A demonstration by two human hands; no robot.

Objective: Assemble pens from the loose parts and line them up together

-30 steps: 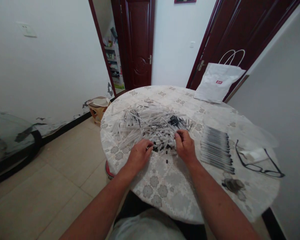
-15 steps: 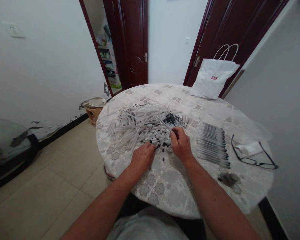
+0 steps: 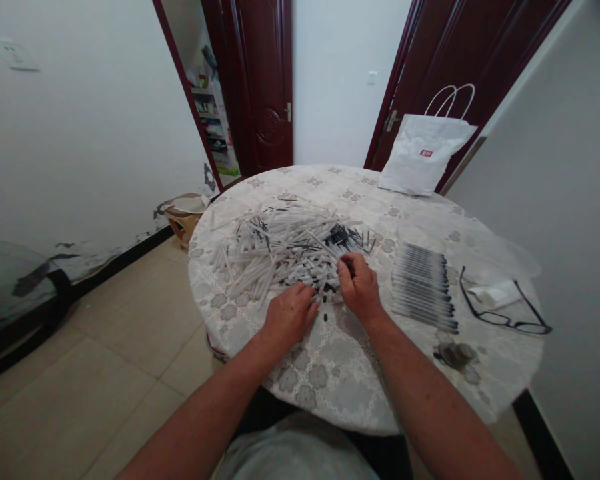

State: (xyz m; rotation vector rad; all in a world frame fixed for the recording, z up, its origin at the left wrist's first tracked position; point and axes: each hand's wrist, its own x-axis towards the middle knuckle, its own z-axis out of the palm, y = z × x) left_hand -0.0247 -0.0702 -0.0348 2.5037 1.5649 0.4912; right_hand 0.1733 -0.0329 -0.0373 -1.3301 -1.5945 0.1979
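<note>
A loose heap of white pen barrels and small black parts (image 3: 285, 250) lies on a round table (image 3: 340, 373) with a lace-patterned cloth. My left hand (image 3: 290, 313) rests at the heap's near edge, fingers curled over small black pieces. My right hand (image 3: 359, 287) is beside it, fingers bent and pinching among the parts at the heap's right end. What either hand holds is hidden. A neat row of assembled pens (image 3: 423, 287) lies to the right of my right hand.
Black-framed glasses (image 3: 505, 310) and a folded white paper (image 3: 493, 293) lie at the table's right. A white paper bag (image 3: 423, 157) leans at the far edge against a dark door. Several coins (image 3: 455, 353) sit near the right front. A small stool (image 3: 185, 213) stands on the floor left.
Both hands stayed at the heap's near edge, the left one shifting slightly toward the right hand. The camera view drifted a little.
</note>
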